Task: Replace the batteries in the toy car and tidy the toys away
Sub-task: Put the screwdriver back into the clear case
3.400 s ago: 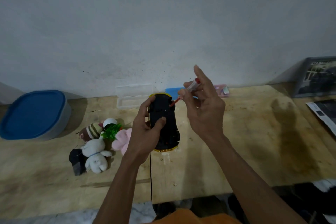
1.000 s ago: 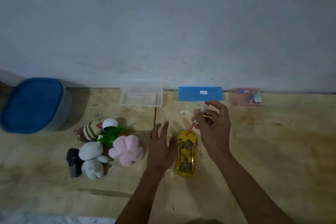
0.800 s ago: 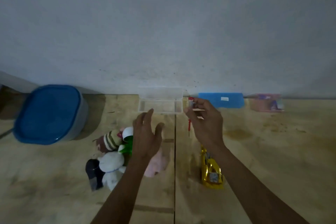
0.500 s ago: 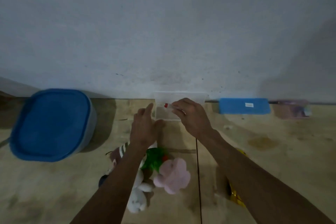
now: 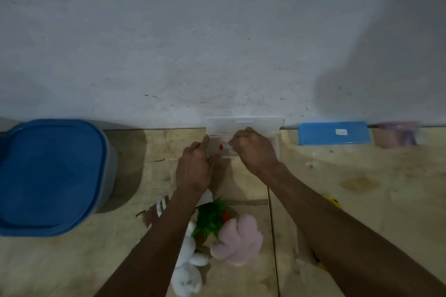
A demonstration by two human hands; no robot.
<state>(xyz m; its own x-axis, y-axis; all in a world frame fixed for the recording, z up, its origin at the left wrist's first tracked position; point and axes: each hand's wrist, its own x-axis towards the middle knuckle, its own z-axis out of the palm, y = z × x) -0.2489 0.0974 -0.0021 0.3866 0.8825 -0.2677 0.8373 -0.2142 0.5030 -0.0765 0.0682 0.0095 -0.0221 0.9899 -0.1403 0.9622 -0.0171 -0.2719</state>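
- The right hand (image 5: 255, 152) is over the clear case (image 5: 243, 125) at the back of the worktop (image 5: 362, 200), by the wall; its fingers are curled and pinch a small screwdriver (image 5: 224, 146), whose red end sticks out to the left above the open tray.
- The left hand (image 5: 195, 169) rests at the case's left front corner, fingers loosely straight and close together, the forefinger tip touching the tray's edge.
- The case's lid stands open against the wall.
- The car (image 5: 333, 201) lies near the right forearm and mostly behind it: only yellow bits show at the arm's edge.
- Soft toys sit in a heap under and between the forearms: a pink plush (image 5: 239, 239), a white plush (image 5: 188, 272), a green tuft (image 5: 210, 217) and a striped toy (image 5: 156, 210).
- A blue-lidded tub (image 5: 48, 176) stands at the left, well apart from the hands.
- A blue box (image 5: 334, 133) lies against the wall to the right of the case, with a blurred pink box (image 5: 395, 137) just beyond it.
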